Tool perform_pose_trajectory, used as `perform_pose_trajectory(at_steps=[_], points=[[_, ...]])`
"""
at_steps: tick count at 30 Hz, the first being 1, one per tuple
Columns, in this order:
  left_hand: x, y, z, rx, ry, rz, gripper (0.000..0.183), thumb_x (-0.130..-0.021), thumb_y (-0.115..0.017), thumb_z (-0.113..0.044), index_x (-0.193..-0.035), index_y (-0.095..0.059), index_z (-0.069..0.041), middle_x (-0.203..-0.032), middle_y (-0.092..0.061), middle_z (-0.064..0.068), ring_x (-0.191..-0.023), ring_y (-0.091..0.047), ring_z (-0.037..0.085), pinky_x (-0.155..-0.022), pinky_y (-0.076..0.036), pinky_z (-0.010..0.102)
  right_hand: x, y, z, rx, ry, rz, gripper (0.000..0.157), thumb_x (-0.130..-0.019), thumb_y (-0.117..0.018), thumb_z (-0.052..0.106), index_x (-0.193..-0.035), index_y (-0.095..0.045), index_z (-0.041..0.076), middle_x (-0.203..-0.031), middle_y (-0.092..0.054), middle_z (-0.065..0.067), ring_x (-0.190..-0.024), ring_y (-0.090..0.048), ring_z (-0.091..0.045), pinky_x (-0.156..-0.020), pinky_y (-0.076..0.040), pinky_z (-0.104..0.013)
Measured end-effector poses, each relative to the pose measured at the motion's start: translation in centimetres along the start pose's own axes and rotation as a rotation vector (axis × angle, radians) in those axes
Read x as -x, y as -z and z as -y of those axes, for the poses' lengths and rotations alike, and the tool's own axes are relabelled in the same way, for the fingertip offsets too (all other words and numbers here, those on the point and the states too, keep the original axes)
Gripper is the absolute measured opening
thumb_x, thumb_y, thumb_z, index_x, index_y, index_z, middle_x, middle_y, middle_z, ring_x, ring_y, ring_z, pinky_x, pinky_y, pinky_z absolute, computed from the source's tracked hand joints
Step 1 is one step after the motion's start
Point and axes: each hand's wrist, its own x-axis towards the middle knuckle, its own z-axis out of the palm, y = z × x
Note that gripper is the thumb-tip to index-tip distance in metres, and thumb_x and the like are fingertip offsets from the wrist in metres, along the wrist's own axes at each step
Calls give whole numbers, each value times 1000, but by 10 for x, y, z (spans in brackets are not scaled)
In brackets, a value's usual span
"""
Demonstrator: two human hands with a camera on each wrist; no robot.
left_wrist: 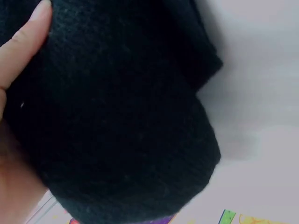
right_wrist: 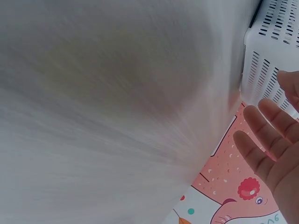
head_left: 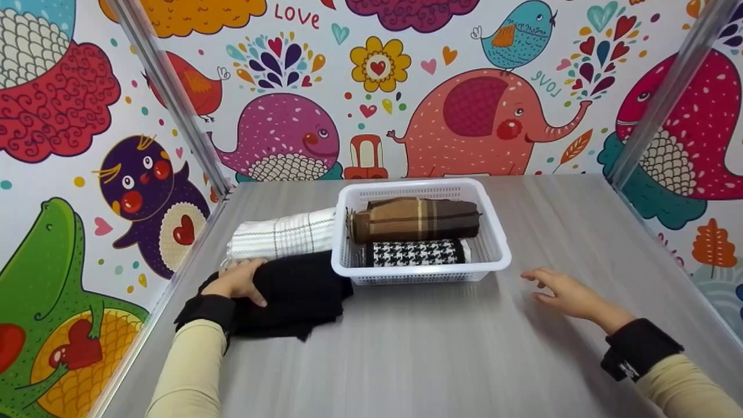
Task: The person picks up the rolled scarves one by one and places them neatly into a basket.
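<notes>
My left hand (head_left: 239, 281) grips the left end of a folded black scarf (head_left: 299, 293), the thumb lying over its top. Close up in the left wrist view, the dark woolly scarf (left_wrist: 126, 112) fills most of the picture, with the thumb (left_wrist: 29, 39) along its face; the other fingers are hidden. Right of a white plastic basket (head_left: 421, 271), my right hand (head_left: 566, 293) is held over the table with fingers loosely bent and nothing in them. In the right wrist view the right hand (right_wrist: 280, 149) shows spread fingers near the basket's slotted side (right_wrist: 264, 70).
Inside the basket lie a rolled brown plaid scarf (head_left: 415, 219) and a black-and-white houndstooth one (head_left: 415, 253). A rolled white striped scarf (head_left: 284, 235) lies left of the basket, behind the black one. Cartoon-printed walls (head_left: 371, 104) enclose the grey table (head_left: 429, 348).
</notes>
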Motion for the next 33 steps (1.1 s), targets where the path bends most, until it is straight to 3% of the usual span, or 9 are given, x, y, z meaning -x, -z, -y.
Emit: perform_pose_trajectory(at_steps=[24,33], points=[[13,-10,-13,-24,-69,47,92,-57,-85,-25,-135,-39,-5,-128,-44,25,-116,-37,46,-91,-24,66,-1,1,2,-34,-100,41,39,-81,-62,2,-119,-51,0,-106,-60,-17,-87,-58,-28,-69,-50,-38],[25,-15,-13,2,-79,50,91,-57,-86,-25,-133,-41,-5,-127,-45,24,-114,-38,45,-92,-24,67,2,-3,2,-16,-74,55,37,-82,-61,0,-117,-51,-3,-103,-60,-17,-84,-58,-27,-68,-50,-37]])
